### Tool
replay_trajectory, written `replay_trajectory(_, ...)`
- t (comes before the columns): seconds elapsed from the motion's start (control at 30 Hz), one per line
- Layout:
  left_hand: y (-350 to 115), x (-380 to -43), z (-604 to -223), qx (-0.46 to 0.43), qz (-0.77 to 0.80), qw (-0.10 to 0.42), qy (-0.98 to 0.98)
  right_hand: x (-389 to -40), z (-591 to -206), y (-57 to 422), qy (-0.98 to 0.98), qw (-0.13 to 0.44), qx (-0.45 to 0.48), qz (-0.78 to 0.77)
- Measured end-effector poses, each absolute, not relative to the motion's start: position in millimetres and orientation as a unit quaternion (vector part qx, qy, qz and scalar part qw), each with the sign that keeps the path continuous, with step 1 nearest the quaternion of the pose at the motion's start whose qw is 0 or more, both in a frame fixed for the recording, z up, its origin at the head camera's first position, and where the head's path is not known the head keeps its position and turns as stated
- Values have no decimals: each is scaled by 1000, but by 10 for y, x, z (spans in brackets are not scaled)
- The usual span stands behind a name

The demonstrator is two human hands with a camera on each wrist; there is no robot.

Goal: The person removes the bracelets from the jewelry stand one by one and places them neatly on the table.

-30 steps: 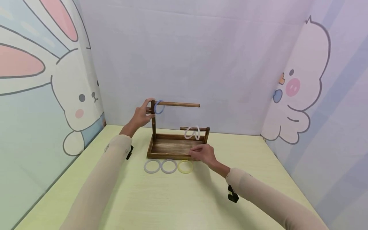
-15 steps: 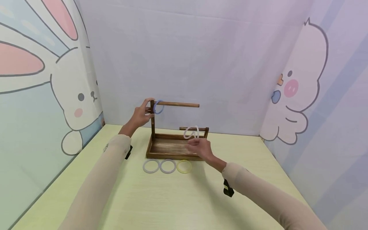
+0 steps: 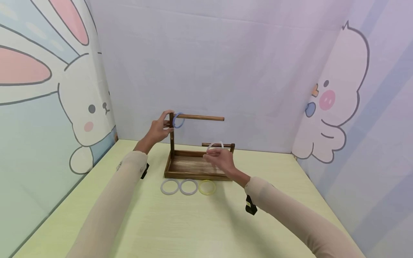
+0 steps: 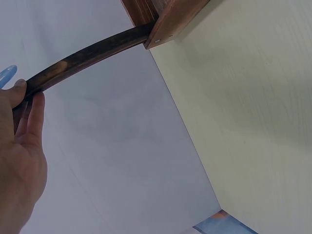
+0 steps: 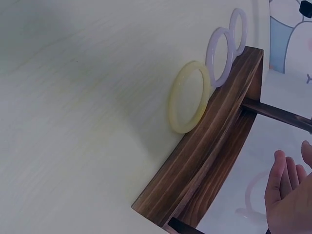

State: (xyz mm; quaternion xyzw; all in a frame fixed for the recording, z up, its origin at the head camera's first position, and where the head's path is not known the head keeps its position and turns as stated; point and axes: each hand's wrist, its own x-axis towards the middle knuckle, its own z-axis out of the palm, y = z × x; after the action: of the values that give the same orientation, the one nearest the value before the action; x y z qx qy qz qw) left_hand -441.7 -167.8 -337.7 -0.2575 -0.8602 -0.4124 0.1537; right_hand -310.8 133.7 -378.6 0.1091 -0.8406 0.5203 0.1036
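Observation:
My left hand [image 3: 158, 129] grips the tall post [image 4: 87, 58] of a dark wooden rack [image 3: 198, 176], thumb on one side and fingers on the other. A blue bangle [image 3: 173, 121] hangs on the upper rod [image 3: 201, 117], close to that post. My right hand [image 3: 221, 160] is raised in front of the lower rod [image 3: 206, 144], its fingers fairly straight. Whitish bangles [image 3: 222, 144] hang on this rod, partly hidden behind the hand. In the right wrist view, a gap shows between the fingers and the pale bangle [image 5: 247, 195].
In front of the rack, a yellow bangle [image 3: 199, 187] and two pale lavender bangles [image 3: 181, 186] lie in a row on the light table [image 3: 180, 225]. Behind stands a pale cloth wall [image 3: 251, 71], with cartoon animals on the side panels.
My right hand has risen from the rack's front edge and moved slightly left, up to the bangles on the lower rod. The left hand has kept its hold on the post.

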Motion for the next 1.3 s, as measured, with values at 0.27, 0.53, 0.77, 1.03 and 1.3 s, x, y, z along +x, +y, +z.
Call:
replay_trajectory(0.27,-1672,-4410,-3371,-254,-417,151,-859,-3166,-3702,1265,-836,124,124,520)
replay_trajectory(0.53,-1674,-4415,-3377,-256,-422,152,-856,-3216,-3646,1149,-824,109,123,542)
replay_trajectory(0.77,-1675,-4421,-3376,-262,-416,154,-857,-3287,-3592,1083,-820,107,117,550)
replay_trajectory(1.03,-1691,-4419,-3355,-262,-421,153,-855,-3399,-3535,994,-826,134,133,532)
replay_trajectory(1.3,-1659,-4402,-3373,-266,-419,160,-853,-3467,-3505,925,-816,142,140,542)
